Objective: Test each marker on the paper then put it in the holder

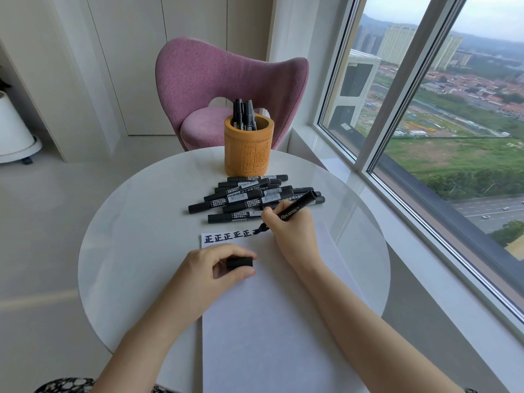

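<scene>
My right hand [292, 231] grips an uncapped black marker [297, 207], its tip touching the top edge of the white paper [269, 321] at the end of a row of black characters [229, 237]. My left hand [209, 272] rests on the paper and pinches the marker's black cap [239, 263]. A pile of several capped black markers [252, 198] lies just beyond the paper. Behind the pile stands an orange carved holder [249, 150] with several markers [243, 114] upright in it.
The round white table [136, 222] sits beside a large window [453, 123] on the right. A pink armchair [221, 89] stands behind the table. A white object on a wheeled base [14, 131] is at the far left on the floor.
</scene>
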